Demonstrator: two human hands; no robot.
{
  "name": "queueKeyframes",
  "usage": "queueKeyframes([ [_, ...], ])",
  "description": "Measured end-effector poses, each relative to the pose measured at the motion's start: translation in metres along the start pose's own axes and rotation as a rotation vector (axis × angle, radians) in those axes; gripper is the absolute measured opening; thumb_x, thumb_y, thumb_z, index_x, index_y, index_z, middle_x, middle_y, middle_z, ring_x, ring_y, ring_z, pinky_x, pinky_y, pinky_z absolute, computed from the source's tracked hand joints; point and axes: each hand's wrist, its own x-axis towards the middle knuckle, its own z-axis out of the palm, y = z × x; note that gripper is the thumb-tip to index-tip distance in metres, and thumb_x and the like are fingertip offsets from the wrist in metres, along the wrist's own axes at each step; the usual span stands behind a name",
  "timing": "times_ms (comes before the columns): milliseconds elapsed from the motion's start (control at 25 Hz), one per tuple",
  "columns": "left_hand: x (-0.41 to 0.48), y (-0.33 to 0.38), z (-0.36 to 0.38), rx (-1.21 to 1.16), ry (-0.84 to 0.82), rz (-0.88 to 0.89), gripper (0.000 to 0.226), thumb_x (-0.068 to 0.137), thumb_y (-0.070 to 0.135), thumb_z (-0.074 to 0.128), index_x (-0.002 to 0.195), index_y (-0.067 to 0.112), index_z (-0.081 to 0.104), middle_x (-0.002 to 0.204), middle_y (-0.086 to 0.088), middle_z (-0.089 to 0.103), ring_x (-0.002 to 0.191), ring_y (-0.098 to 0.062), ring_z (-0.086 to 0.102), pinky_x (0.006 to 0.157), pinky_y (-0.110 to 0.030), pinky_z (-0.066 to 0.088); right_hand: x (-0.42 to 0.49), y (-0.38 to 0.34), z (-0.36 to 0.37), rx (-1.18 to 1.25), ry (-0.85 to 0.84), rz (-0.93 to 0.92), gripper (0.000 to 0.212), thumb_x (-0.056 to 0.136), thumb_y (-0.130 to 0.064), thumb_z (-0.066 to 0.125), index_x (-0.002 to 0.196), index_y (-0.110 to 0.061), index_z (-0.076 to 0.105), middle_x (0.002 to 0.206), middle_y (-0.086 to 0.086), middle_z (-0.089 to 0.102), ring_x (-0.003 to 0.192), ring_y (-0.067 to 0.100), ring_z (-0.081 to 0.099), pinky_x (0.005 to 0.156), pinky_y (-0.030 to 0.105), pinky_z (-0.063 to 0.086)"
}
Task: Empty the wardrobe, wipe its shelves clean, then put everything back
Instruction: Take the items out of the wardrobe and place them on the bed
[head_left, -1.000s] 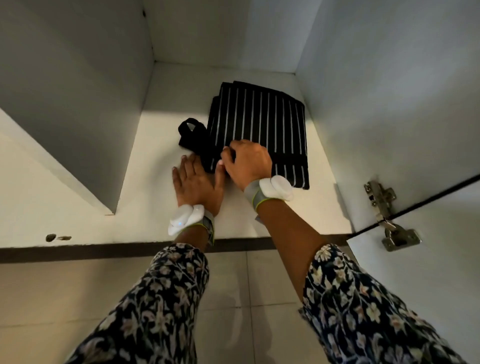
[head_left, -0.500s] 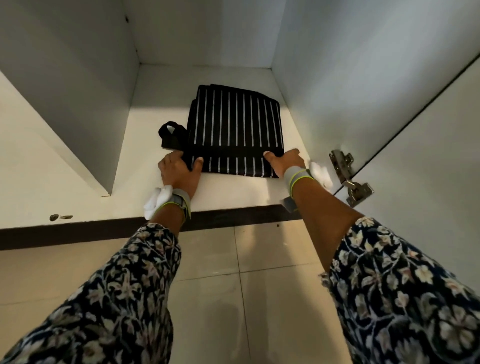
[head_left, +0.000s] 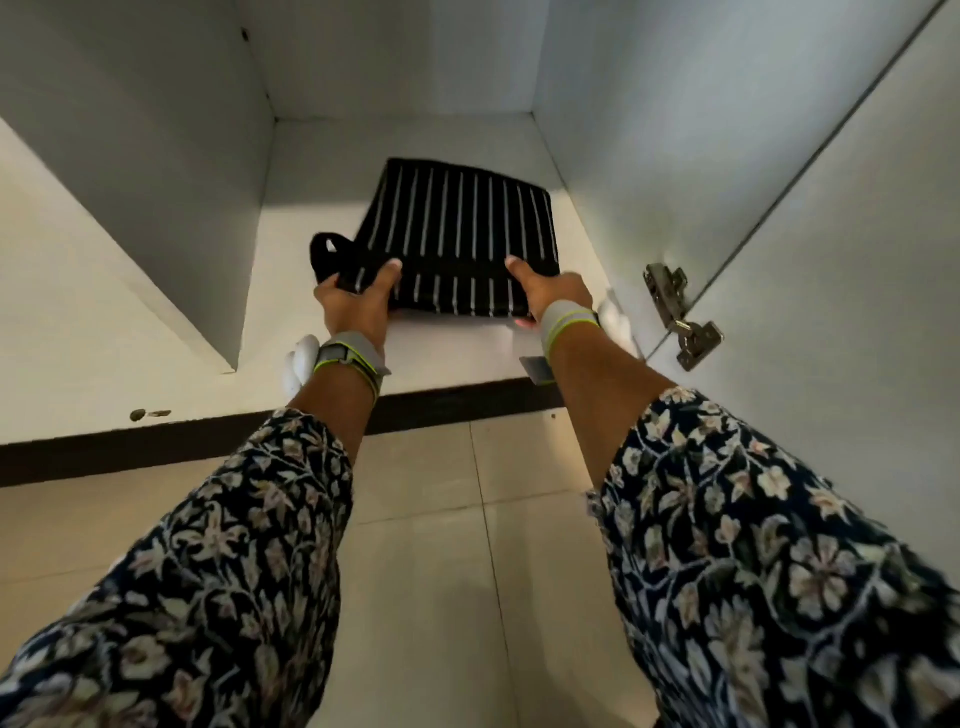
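Two hands, the left hand (head_left: 358, 306) and right hand (head_left: 558, 293), grasp the folded striped cloth (head_left: 457, 234) lying toward the front of the wardrobe shelf (head_left: 467, 358), thumbs over and fingers under either front corner, likely so its fold survives carrying.

One black folded cloth with thin white stripes (head_left: 457, 234) lies at the centre of the frame, with one black fabric loop (head_left: 324, 254) at its left corner. There are two bare hands just below it, the left hand (head_left: 353, 301) and the right hand (head_left: 556, 293). There are two grey lime-edged wristbands, a left wristband (head_left: 345, 358) and a right wristband (head_left: 569, 322). Two dark floral sleeves fill the bottom, a left sleeve (head_left: 208, 571) and a right sleeve (head_left: 779, 571). One silver metal hinge (head_left: 680, 317) sits right of centre. Two small dark marks (head_left: 137, 414) show at lower left. There is one white wardrobe shelf (head_left: 322, 171).
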Motion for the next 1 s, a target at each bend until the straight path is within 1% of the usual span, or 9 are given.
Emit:
queueKeyframes([
  [80,-0.011,-0.001,0.000,-0.171,0.006,-0.097,0.053,0.078,0.016,0.076,0.120,0.006,0.045,0.106,-0.006,0.062,0.094,-0.020,0.062,0.068,-0.033,0.059,-0.008,0.007,0.005,-0.038,0.065,0.001,0.065,0.074,-0.055,0.071,0.110,-0.003,0.060,0.107,0.011,0.065,0.090,0.027,0.061,0.083,0.032,0.052],
  [160,-0.029,0.001,-0.011,-0.218,-0.001,-0.186,0.041,0.085,0.011,0.069,0.121,0.006,0.051,0.096,-0.003,0.063,0.086,-0.018,0.062,0.060,-0.026,0.057,-0.028,0.019,0.008,-0.006,0.060,0.048,0.061,0.074,-0.055,0.071,0.111,-0.008,0.061,0.104,0.007,0.066,0.088,0.024,0.060,0.077,0.027,0.047],
  [280,-0.054,0.008,-0.029,-0.248,-0.067,-0.265,0.047,0.090,0.014,0.062,0.134,0.015,0.048,0.117,-0.005,0.063,0.098,-0.019,0.062,0.069,-0.026,0.055,-0.060,0.033,0.002,0.054,0.076,0.121,0.057,0.073,-0.055,0.072,0.107,-0.010,0.063,0.100,0.006,0.068,0.092,0.024,0.063,0.083,0.031,0.050],
  [360,-0.071,0.008,-0.037,-0.290,-0.094,-0.300,0.047,0.091,0.013,0.060,0.136,0.019,0.046,0.127,-0.007,0.060,0.105,-0.022,0.062,0.075,-0.032,0.056,-0.080,0.038,-0.006,0.056,0.100,0.126,0.056,0.072,-0.054,0.073,0.105,-0.010,0.064,0.096,0.003,0.068,0.091,0.022,0.063,0.084,0.032,0.051],
  [480,-0.110,0.031,-0.046,-0.315,-0.087,-0.367,0.047,0.092,0.009,0.058,0.136,0.018,0.044,0.130,-0.010,0.058,0.109,-0.027,0.062,0.082,-0.042,0.056,-0.124,0.031,-0.032,0.075,0.144,0.139,0.051,0.073,-0.050,0.075,0.105,-0.012,0.064,0.092,-0.002,0.067,0.087,0.016,0.062,0.078,0.024,0.048],
  [600,-0.158,0.058,-0.056,-0.223,-0.096,-0.446,0.043,0.092,0.010,0.058,0.132,0.018,0.046,0.131,-0.011,0.058,0.113,-0.029,0.060,0.095,-0.048,0.050,-0.173,0.021,-0.067,0.014,0.164,0.189,0.052,0.072,-0.054,0.073,0.105,-0.014,0.064,0.092,-0.004,0.067,0.088,0.016,0.064,0.079,0.025,0.050],
  [720,-0.202,0.107,-0.059,-0.171,-0.089,-0.515,0.036,0.092,0.010,0.057,0.125,0.021,0.047,0.128,-0.011,0.058,0.106,-0.026,0.061,0.089,-0.042,0.052,-0.215,-0.008,-0.103,-0.084,0.142,0.244,0.056,0.074,-0.058,0.069,0.106,-0.013,0.064,0.095,0.000,0.067,0.086,0.018,0.062,0.075,0.025,0.047],
  [800,-0.233,0.152,-0.062,-0.128,-0.100,-0.526,0.042,0.092,0.010,0.057,0.132,0.019,0.046,0.129,-0.011,0.058,0.106,-0.025,0.061,0.084,-0.036,0.053,-0.249,-0.044,-0.125,-0.106,0.137,0.278,0.057,0.074,-0.060,0.068,0.105,-0.012,0.064,0.096,0.002,0.068,0.087,0.020,0.064,0.073,0.024,0.046],
  [1000,-0.308,0.270,-0.093,-0.061,-0.197,-0.502,0.051,0.092,0.012,0.058,0.139,0.023,0.042,0.132,-0.007,0.057,0.105,-0.018,0.062,0.082,-0.033,0.052,-0.354,-0.138,-0.178,-0.040,0.159,0.324,0.056,0.075,-0.059,0.067,0.109,-0.014,0.063,0.100,0.001,0.069,0.088,0.017,0.062,0.076,0.023,0.046],
])
